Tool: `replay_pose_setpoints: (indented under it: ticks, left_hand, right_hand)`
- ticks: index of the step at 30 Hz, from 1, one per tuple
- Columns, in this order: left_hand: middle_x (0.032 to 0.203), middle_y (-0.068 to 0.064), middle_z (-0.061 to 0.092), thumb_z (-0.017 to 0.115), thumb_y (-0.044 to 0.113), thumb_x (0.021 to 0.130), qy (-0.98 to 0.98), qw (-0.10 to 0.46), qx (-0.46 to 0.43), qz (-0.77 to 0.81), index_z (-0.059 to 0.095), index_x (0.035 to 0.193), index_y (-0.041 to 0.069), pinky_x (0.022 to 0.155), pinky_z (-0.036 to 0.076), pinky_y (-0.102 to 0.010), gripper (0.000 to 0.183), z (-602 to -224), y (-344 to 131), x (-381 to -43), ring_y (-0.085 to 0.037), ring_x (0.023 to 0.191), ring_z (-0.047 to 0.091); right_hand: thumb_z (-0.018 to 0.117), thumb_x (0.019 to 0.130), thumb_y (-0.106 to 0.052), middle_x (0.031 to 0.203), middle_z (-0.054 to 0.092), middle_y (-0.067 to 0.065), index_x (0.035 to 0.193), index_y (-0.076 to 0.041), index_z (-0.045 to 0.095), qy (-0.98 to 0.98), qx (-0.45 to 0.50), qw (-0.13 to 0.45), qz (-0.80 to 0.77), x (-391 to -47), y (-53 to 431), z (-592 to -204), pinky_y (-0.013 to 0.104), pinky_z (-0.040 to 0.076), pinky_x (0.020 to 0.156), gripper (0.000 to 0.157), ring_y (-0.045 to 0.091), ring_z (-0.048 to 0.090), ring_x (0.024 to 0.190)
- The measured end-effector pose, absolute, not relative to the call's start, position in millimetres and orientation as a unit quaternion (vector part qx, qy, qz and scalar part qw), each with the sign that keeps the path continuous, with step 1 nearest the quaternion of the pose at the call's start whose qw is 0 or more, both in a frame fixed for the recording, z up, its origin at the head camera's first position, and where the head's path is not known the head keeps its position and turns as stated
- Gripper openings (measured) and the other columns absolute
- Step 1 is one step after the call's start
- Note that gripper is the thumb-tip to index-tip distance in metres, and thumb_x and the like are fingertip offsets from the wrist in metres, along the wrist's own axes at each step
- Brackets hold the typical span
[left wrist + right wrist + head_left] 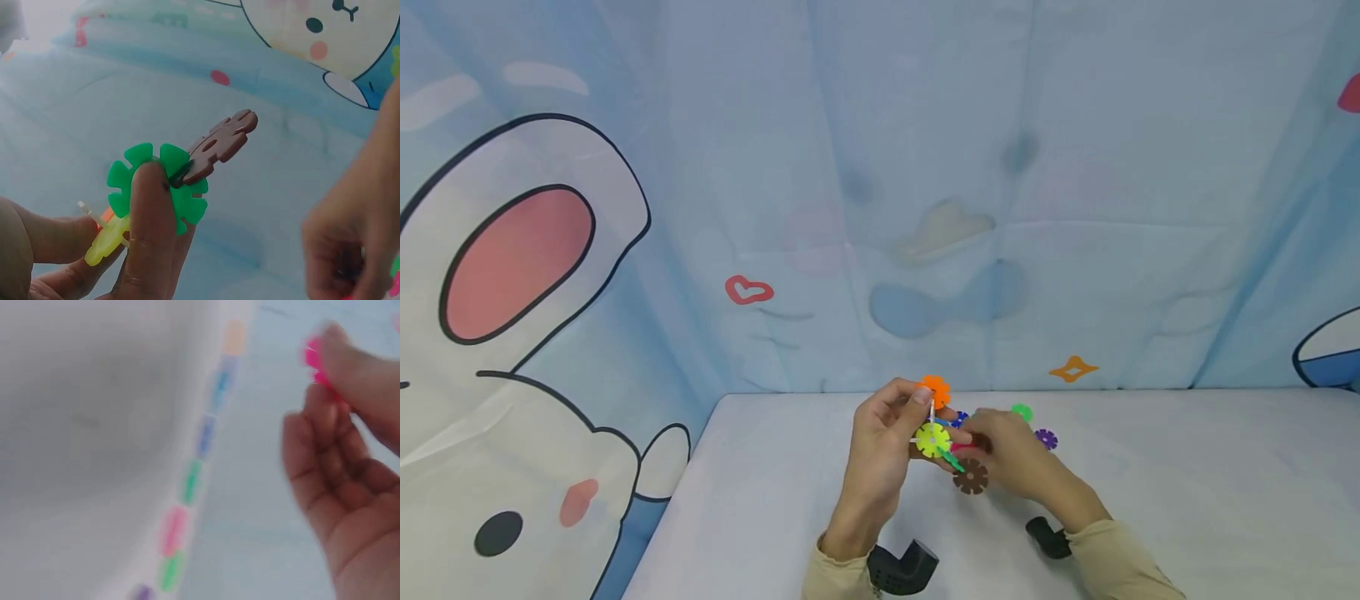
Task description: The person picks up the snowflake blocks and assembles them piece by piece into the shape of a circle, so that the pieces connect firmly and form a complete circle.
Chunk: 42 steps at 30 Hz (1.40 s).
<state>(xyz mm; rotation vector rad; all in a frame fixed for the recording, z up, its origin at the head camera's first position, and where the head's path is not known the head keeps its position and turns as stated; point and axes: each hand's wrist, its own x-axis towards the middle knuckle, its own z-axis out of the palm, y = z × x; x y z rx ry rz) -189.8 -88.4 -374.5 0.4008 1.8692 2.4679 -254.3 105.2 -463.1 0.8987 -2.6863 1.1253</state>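
My left hand grips a cluster of joined plastic snowflake discs. In the head view an orange disc tops it, above a white piece seen edge-on and a yellow disc. A brown disc hangs at the lower end. The left wrist view shows a finger lying across the green disc, with the brown disc slotted into it at an angle. Just right of the cluster is my right hand. It pinches a pink disc between thumb and forefinger, apart from the cluster in the left wrist view.
Beyond the hands, a blue disc, a light green disc and a purple disc lie on the white table. A blurred row of coloured pieces crosses the right wrist view. A patterned curtain hangs behind the table.
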Motion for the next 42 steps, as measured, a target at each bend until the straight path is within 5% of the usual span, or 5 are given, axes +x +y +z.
replay_pose_setpoints:
  ticks: [6,17,26,37,42]
  left_hand:
    - [0.091,-0.002,0.072,0.056,0.02,0.112,0.586,0.028,0.161,0.793,0.058,0.12,-0.014,0.058,0.066,-0.033,0.036,-373,-84,-185,-0.014,0.07,0.079]
    - [0.101,-0.034,0.071,0.057,0.021,0.111,0.596,0.037,0.168,0.784,0.059,0.114,-0.013,0.057,0.066,-0.036,0.034,-371,-75,-179,-0.015,0.063,0.077]
    - [0.091,-0.004,0.074,0.058,0.02,0.111,0.589,0.047,0.174,0.788,0.059,0.112,-0.014,0.054,0.064,-0.031,0.035,-369,-72,-175,-0.015,0.058,0.075]
    - [0.095,-0.034,0.068,0.06,0.016,0.11,0.607,0.064,0.193,0.768,0.063,0.113,-0.014,0.051,0.062,-0.026,0.031,-365,-73,-171,-0.012,0.058,0.075]
    - [0.091,-0.02,0.071,0.06,0.017,0.11,0.606,0.063,0.186,0.771,0.065,0.113,-0.014,0.049,0.061,-0.026,0.032,-366,-73,-170,-0.012,0.056,0.074]
  right_hand:
    - [0.075,0.094,0.004,0.097,0.075,-0.002,0.113,-0.009,0.079,-0.801,0.284,0.224,0.477,-238,126,-416,0.015,0.061,0.077,0.023,0.003,0.071,0.082]
    - [0.075,0.09,0.013,0.093,0.071,0.002,0.106,-0.001,0.071,-0.734,0.254,0.268,0.57,-205,129,-376,0.012,0.06,0.08,0.021,0.008,0.07,0.081]
    - [0.078,0.089,0.009,0.092,0.072,0.006,0.102,-0.006,0.073,-0.727,0.316,0.294,0.534,-204,128,-374,0.011,0.057,0.088,0.021,0.007,0.066,0.078]
    - [0.078,0.073,0.026,0.086,0.073,-0.003,0.093,-0.006,0.073,-0.726,0.349,0.373,0.461,-202,127,-368,0.011,0.055,0.074,0.038,0.0,0.064,0.073]
    - [0.079,0.071,0.024,0.082,0.073,-0.002,0.089,-0.006,0.074,-0.726,0.339,0.399,0.447,-199,124,-369,0.01,0.055,0.074,0.035,0.0,0.066,0.074]
